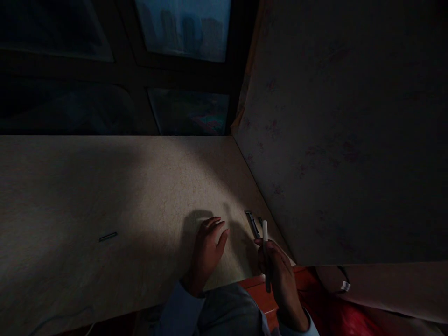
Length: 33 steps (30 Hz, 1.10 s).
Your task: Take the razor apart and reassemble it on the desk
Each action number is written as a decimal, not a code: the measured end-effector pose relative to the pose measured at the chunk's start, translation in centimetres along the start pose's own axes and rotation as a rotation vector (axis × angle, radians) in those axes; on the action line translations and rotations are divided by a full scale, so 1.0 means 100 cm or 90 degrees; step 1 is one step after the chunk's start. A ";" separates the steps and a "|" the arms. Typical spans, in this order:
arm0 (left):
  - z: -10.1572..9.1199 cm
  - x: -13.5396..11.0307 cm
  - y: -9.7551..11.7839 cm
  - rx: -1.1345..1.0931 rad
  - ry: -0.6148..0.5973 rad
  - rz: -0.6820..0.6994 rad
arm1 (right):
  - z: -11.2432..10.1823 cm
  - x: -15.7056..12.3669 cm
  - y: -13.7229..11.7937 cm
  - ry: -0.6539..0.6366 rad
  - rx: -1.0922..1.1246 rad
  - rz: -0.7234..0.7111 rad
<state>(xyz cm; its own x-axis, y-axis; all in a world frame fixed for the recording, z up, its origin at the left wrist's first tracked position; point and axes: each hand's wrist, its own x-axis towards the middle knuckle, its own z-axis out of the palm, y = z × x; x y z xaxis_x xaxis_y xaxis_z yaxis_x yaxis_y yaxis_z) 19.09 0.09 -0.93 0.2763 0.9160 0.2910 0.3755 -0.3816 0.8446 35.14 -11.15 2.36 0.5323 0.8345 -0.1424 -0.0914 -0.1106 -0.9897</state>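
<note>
Dim light. Grey trousers (pixel 229 308) on my lap, just below the surface's near edge; red floor (pixel 257 293) shows beside them. A thin cord (pixel 65 316) lies by the near edge, toward the left corner.

My right hand (pixel 282 275) is at the near right corner of the surface (pixel 164 186), fingers wrapped around a stick (pixel 265 228). It stands nearly upright in my grip, pale top above the fingers, lower end below them, over the near edge.

My left hand (pixel 208 247) is inside the near edge, left of the right one: nothing held, fingers loosely bent and spread. Cannot tell if it touches down.

Just beyond my right fingers, near the right edge: a dark pen (pixel 252 225), lying aslant; a small dark piece (pixel 260 221) beside it. Well apart, toward the left edge: a short dark bar (pixel 108 236).

Flowered wall (pixel 336 140) along the right edge. Window (pixel 185 32) past the far edge, tall buildings outside.
</note>
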 end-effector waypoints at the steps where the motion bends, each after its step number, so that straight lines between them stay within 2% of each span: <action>1: -0.012 -0.008 -0.010 -0.004 0.029 -0.020 | 0.002 0.001 -0.001 -0.023 -0.030 -0.006; 5: -0.063 -0.038 -0.037 0.032 0.108 -0.068 | 0.013 0.013 0.000 -0.073 -0.213 -0.045; 11: -0.144 -0.064 -0.064 0.141 0.211 -0.113 | 0.032 0.044 0.005 -0.138 -0.516 -0.209; 15: -0.194 -0.071 -0.089 0.257 0.275 -0.128 | 0.049 0.056 -0.003 -0.191 -0.715 -0.209; 17: -0.213 -0.070 -0.102 0.310 0.266 -0.138 | 0.057 0.059 -0.010 -0.230 -0.795 -0.198; 20: -0.229 -0.065 -0.122 0.365 0.215 -0.130 | 0.067 0.062 -0.015 -0.254 -0.886 -0.200; 26: -0.238 -0.050 -0.150 0.381 0.140 -0.092 | 0.072 0.070 -0.013 -0.227 -0.946 -0.221; 33: -0.251 -0.042 -0.153 0.410 0.102 -0.100 | 0.072 0.078 -0.009 -0.196 -1.015 -0.186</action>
<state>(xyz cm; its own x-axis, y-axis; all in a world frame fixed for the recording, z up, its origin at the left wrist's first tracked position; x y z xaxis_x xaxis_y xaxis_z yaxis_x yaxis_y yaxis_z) -9.98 5.18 -3.78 0.0589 0.9547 0.2917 0.8661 -0.1942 0.4605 33.28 -0.68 2.30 0.1814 0.9729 -0.1434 0.9819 -0.1873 -0.0285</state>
